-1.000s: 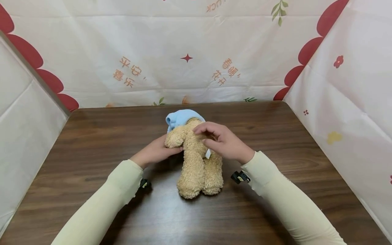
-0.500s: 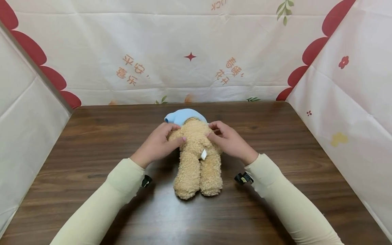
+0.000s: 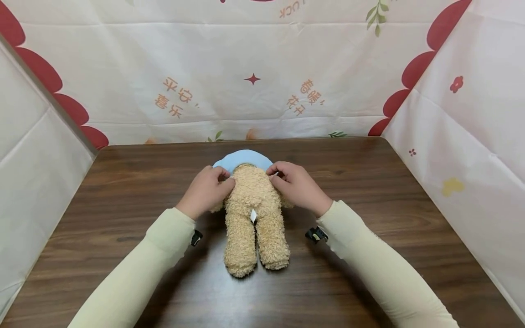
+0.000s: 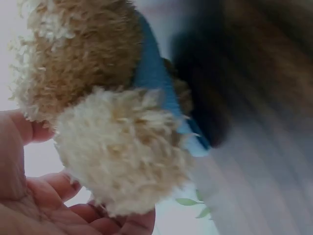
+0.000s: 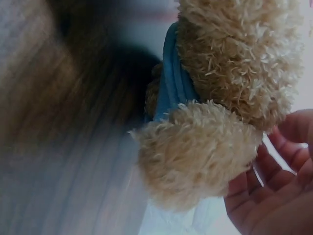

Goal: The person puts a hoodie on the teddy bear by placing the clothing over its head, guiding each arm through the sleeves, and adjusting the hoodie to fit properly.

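A tan plush toy point(image 3: 254, 193) with light blue cloth point(image 3: 244, 158) at its upper end lies on the wooden table, two legs toward the near edge and a small white tag between them. At its upper left side, my left hand point(image 3: 207, 189) pinches the toy near the blue cloth. My right hand point(image 3: 299, 187) pinches the opposite upper side. Both wrist views show a fluffy limb, the toy's arm point(image 4: 122, 152) on the left and the other arm point(image 5: 195, 154) on the right, with curved fingers beside it.
The brown wooden table point(image 3: 135, 182) extends around the toy. Behind it hangs a white printed cloth point(image 3: 221, 54) with red scalloped edges, and more white cloth point(image 3: 471, 150) stands along the right side. Black wrist straps show at both sleeves.
The toy has turned from its side to lie flatter and straighter, and its legs have shifted left. My left hand has come up from under the toy's arm to its upper side.
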`<state>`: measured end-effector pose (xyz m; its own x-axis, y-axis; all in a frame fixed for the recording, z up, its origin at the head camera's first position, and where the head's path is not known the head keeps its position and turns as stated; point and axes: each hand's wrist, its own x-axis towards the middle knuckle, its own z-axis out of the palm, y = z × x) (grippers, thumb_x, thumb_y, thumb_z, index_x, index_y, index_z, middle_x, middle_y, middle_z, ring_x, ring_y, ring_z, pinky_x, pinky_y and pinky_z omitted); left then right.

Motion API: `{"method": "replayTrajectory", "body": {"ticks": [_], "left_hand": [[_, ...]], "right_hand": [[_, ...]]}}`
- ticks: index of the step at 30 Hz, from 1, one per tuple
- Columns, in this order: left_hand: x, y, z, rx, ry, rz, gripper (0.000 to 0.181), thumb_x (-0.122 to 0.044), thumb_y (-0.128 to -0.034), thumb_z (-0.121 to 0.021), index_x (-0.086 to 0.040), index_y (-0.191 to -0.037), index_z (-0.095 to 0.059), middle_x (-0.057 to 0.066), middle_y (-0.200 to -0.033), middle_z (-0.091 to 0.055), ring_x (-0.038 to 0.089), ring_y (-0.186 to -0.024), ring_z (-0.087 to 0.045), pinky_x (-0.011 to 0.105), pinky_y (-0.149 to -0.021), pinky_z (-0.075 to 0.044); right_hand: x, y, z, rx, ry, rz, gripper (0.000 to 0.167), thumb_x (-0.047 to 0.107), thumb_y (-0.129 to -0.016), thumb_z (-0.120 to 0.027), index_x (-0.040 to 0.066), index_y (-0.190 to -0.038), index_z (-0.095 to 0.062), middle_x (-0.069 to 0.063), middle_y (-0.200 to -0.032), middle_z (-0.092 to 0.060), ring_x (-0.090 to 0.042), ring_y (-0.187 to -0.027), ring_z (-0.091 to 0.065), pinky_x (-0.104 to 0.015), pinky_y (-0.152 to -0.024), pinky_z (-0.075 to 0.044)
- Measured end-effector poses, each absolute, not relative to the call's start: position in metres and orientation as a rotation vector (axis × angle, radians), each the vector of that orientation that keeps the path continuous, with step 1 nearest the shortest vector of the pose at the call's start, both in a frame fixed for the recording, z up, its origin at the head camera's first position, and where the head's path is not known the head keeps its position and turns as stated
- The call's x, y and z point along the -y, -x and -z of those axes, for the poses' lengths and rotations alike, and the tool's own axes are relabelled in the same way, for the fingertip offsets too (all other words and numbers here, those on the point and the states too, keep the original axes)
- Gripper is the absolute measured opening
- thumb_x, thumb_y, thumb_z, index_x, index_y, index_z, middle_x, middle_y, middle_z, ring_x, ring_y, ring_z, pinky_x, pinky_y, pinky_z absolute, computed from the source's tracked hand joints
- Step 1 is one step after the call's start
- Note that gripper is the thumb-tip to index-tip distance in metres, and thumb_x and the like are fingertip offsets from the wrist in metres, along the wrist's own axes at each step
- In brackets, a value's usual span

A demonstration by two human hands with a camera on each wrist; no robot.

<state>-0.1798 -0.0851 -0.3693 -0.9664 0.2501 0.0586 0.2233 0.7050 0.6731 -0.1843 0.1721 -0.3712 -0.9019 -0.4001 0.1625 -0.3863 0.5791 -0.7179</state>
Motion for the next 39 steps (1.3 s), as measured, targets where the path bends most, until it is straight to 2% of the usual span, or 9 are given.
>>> {"method": "replayTrajectory", "body": {"ticks": [4,8,13,17,21,25,29,35,39], "left_hand": [[0.076,0.182,0.362,-2.91,-0.424,-1.044,0.038,-0.025,-0.0937,-0.052,-0.003,-0.121,-0.066,0.013,-0.108,-0.059,0.026,-0.095,-0.048,0.041,-0.084,-0.044],[0.066,0.182,0.356,-2.947,-0.452,-0.998,0.038,-0.019,-0.0923,-0.053,0.0,-0.124,-0.064,0.015,-0.108,-0.06,0.027,-0.095,-0.052,0.043,-0.085,-0.045],[0.06,0.18,0.356,-3.025,-0.578,-1.03,0.03,-0.01,-0.0915,-0.054,-0.002,-0.116,-0.068,0.011,-0.098,-0.066,0.025,-0.087,-0.06,0.042,-0.081,-0.049],[0.055,0.176,0.36,-3.021,-0.72,-1.053,0.027,-0.023,-0.0962,-0.057,-0.005,-0.111,-0.07,0.009,-0.101,-0.061,0.023,-0.086,-0.057,0.039,-0.079,-0.048],[0.051,0.173,0.361,-2.998,-0.762,-1.0,0.045,-0.045,-0.0922,-0.066,-0.007,-0.116,-0.068,0.006,-0.102,-0.056,0.024,-0.087,-0.054,0.039,-0.078,-0.046],[0.046,0.17,0.361,-3.028,-0.801,-0.87,0.053,-0.053,-0.0874,-0.069,-0.009,-0.116,-0.069,0.006,-0.103,-0.057,0.028,-0.092,-0.054,0.041,-0.081,-0.047],[0.043,0.165,0.364,-3.075,-0.825,-0.726,0.057,-0.058,-0.0846,-0.069,-0.009,-0.114,-0.07,0.009,-0.107,-0.059,0.032,-0.094,-0.054,0.045,-0.081,-0.047],[0.045,0.165,0.375,-3.114,-0.749,-0.623,0.049,-0.052,-0.0856,-0.072,-0.008,-0.106,-0.069,0.009,-0.101,-0.057,0.032,-0.087,-0.054,0.044,-0.075,-0.048],[0.046,0.169,0.381,-3.085,-0.668,-0.692,0.056,-0.049,-0.0834,-0.077,-0.005,-0.116,-0.066,0.009,-0.104,-0.057,0.03,-0.091,-0.058,0.043,-0.079,-0.049]], "right_hand": [[-0.165,0.195,0.37,-2.851,0.647,1.159,0.016,0.016,-0.104,-0.05,0.016,-0.113,-0.063,-0.001,-0.096,-0.06,-0.018,-0.065,-0.052,-0.036,-0.06,-0.044],[-0.159,0.204,0.367,-2.903,0.599,1.075,0.015,0.014,-0.103,-0.052,0.012,-0.113,-0.062,-0.001,-0.105,-0.062,-0.016,-0.075,-0.057,-0.036,-0.066,-0.047],[-0.155,0.215,0.363,-2.906,0.573,0.946,0.015,0.016,-0.103,-0.055,0.011,-0.114,-0.063,-0.003,-0.105,-0.065,-0.018,-0.073,-0.057,-0.036,-0.069,-0.046],[-0.153,0.222,0.358,-2.899,0.576,0.906,0.015,0.017,-0.1,-0.061,0.01,-0.113,-0.065,-0.004,-0.106,-0.064,-0.018,-0.084,-0.06,-0.037,-0.076,-0.048],[-0.153,0.228,0.355,-2.904,0.615,0.914,0.015,0.017,-0.097,-0.066,0.008,-0.11,-0.068,-0.005,-0.106,-0.063,-0.019,-0.095,-0.059,-0.038,-0.082,-0.049],[-0.152,0.23,0.357,-2.893,0.628,0.911,0.008,0.015,-0.098,-0.063,0.011,-0.101,-0.07,-0.004,-0.1,-0.062,-0.019,-0.08,-0.055,-0.036,-0.075,-0.047],[-0.152,0.228,0.358,-2.864,0.625,0.93,0.013,0.013,-0.1,-0.058,0.015,-0.092,-0.068,-0.002,-0.09,-0.063,-0.019,-0.065,-0.05,-0.035,-0.067,-0.044],[-0.155,0.223,0.359,-2.708,0.592,1.051,0.015,0.019,-0.101,-0.054,0.015,-0.093,-0.067,-0.003,-0.086,-0.061,-0.019,-0.067,-0.05,-0.035,-0.064,-0.043],[-0.158,0.22,0.362,-2.572,0.492,1.219,0.017,0.02,-0.103,-0.051,0.011,-0.098,-0.064,-0.007,-0.08,-0.053,-0.02,-0.062,-0.042,-0.035,-0.061,-0.039]]}}
